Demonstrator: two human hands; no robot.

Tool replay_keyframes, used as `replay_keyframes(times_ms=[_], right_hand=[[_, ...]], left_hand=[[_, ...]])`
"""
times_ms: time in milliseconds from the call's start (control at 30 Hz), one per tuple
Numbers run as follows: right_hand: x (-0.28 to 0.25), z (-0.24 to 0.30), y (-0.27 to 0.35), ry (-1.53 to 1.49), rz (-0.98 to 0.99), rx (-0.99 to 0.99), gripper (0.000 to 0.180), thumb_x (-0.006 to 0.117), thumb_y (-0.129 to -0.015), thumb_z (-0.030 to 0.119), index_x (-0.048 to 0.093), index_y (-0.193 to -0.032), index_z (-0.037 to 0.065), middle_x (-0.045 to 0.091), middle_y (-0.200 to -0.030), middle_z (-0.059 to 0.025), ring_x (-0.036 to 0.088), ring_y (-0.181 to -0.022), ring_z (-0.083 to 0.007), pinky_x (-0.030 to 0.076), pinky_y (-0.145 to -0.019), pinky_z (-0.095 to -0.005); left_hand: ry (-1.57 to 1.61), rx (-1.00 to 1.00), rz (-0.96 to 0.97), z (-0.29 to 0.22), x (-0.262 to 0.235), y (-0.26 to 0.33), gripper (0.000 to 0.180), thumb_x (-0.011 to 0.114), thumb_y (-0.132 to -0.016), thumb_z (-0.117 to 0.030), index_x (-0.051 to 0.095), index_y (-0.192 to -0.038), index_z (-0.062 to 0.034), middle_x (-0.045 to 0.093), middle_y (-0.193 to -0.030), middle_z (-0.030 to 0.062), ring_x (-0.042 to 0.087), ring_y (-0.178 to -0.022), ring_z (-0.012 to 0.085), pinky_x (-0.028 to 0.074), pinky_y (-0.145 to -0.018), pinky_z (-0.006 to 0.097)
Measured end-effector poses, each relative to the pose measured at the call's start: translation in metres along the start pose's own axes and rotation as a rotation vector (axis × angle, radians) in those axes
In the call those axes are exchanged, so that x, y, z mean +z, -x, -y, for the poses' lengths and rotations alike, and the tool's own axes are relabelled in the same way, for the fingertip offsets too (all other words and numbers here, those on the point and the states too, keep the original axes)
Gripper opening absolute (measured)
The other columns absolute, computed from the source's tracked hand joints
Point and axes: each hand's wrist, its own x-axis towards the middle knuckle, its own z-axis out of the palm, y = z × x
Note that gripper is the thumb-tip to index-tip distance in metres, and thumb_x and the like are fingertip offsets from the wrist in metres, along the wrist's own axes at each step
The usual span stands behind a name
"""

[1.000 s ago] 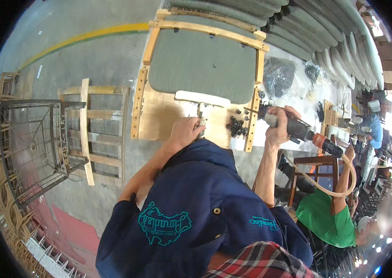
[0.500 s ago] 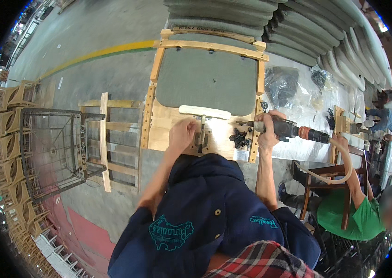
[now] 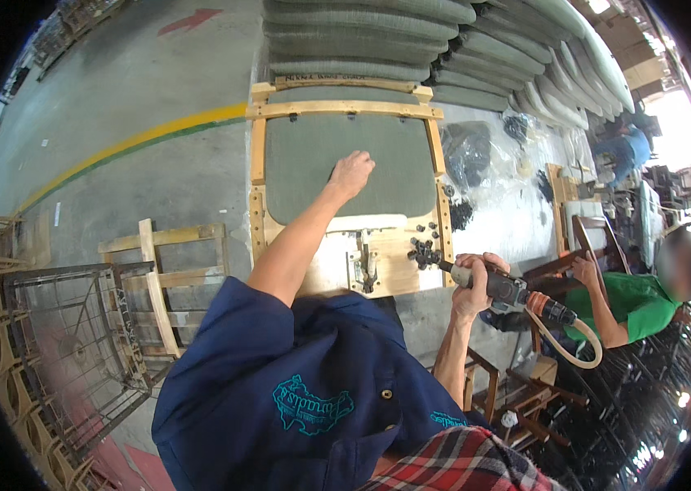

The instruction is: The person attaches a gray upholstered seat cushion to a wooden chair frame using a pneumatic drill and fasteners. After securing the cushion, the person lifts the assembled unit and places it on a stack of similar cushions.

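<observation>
Right hand [image 3: 480, 286] has fingers wrapped round the drill [image 3: 511, 290], likely hefty, stiff, best held by its body; left hand's [image 3: 352, 173] fingers curl over the grey cushion [image 3: 305, 184], can't tell if gripping anything. Cushion, probably light and soft, best taken by its edges, lies inside the wooden frame [image 3: 337, 107]. Handwriting on frame's far bar [image 3: 386, 84]; teal lettering on navy jacket [image 3: 321, 352].

Grey-green panel [image 3: 306, 173], black-orange tool [image 3: 506, 290], tan frame [image 3: 345, 108], red plaid cloth [image 3: 464, 463]
</observation>
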Motion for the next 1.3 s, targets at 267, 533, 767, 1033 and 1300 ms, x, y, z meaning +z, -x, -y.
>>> replay_keyframes(times_ms=[267, 533, 767, 1033, 1300], right_hand=[[0.047, 0.014, 0.022, 0.298, 0.127, -0.15, 0.022, 0.054, -0.084, -0.005, 0.051, -0.105, 0.001, 0.063, -0.077, -0.0152, 0.062, -0.07, -0.0235, 0.054, -0.076, -0.0402], [0.138, -0.009, -0.006, -0.088, 0.23, -0.06, 0.021, 0.05, -0.089, -0.002, 0.046, -0.109, 0.002, 0.06, -0.079, -0.0159, 0.061, -0.076, -0.0254, 0.051, -0.08, -0.0443], [0.182, -0.022, -0.023, -0.122, 0.329, -0.064, 0.025, 0.047, -0.086, -0.001, 0.045, -0.111, 0.002, 0.056, -0.075, -0.0156, 0.06, -0.073, -0.0269, 0.051, -0.08, -0.0484], [0.205, -0.041, -0.038, -0.22, 0.257, 0.085, 0.025, 0.047, -0.085, -0.003, 0.047, -0.11, 0.002, 0.054, -0.076, -0.014, 0.059, -0.071, -0.0276, 0.051, -0.079, -0.0493], [0.215, -0.066, -0.055, -0.307, 0.108, 0.284, 0.024, 0.05, -0.086, 0.001, 0.05, -0.11, 0.005, 0.055, -0.073, -0.013, 0.06, -0.072, -0.0278, 0.051, -0.079, -0.049]], left_hand=[[0.506, -0.278, -0.185, 0.008, -0.008, 0.032, 0.02, 0.056, -0.097, -0.018, 0.064, -0.104, -0.0013, 0.067, -0.096, 0.0114, 0.065, -0.083, 0.0268, 0.053, -0.074, 0.036], [1.829, -0.594, -0.125, -0.009, -0.047, 0.119, 0.022, 0.067, -0.094, -0.017, 0.064, -0.108, 0.0001, 0.065, -0.092, 0.0034, 0.059, -0.074, 0.0088, 0.05, -0.069, 0.022], [2.188, -0.508, -0.151, -0.006, -0.064, 0.127, 0.022, 0.062, -0.098, -0.018, 0.063, -0.11, -0.0005, 0.062, -0.091, 0.0017, 0.058, -0.076, 0.008, 0.05, -0.071, 0.024], [2.077, -0.526, -0.19, 0.015, -0.071, 0.117, 0.022, 0.062, -0.098, -0.024, 0.066, -0.104, -0.0027, 0.064, -0.088, 0.0016, 0.058, -0.074, 0.0077, 0.052, -0.071, 0.024], [1.845, -0.467, -0.085, 0.051, -0.081, 0.112, 0.025, 0.06, -0.099, -0.027, 0.067, -0.097, -0.0032, 0.063, -0.081, 0.0007, 0.057, -0.069, 0.0076, 0.049, -0.066, 0.024]])
